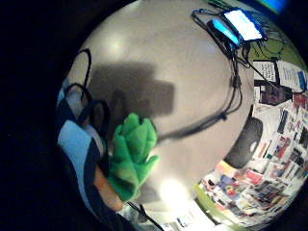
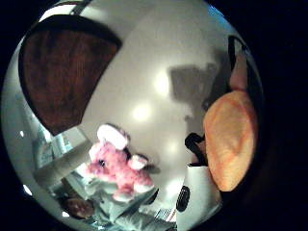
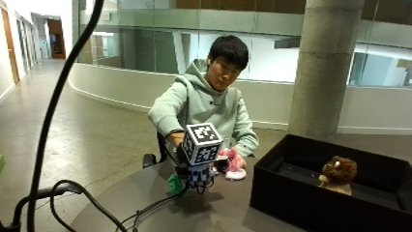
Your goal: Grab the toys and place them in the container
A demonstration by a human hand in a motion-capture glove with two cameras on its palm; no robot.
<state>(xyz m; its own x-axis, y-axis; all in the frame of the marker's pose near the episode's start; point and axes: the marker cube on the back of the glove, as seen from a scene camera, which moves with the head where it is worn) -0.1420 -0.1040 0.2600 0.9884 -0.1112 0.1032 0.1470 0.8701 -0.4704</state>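
Fingers (image 2: pixel 230 139) of the right hand (image 3: pixel 193 176) curl round a green toy (image 1: pixel 131 155), held up off the table (image 3: pixel 212 212) a little way out from the black container (image 3: pixel 302 198); the toy's green shows beside the hand in the outside view. By my reckoning the task is partly done: a brown plush (image 3: pixel 337 174) already sits inside the container; the green toy has yet to be carried over its near wall and dropped in; a pink plush (image 3: pixel 231 164) stands on the table just beside the container, untouched.
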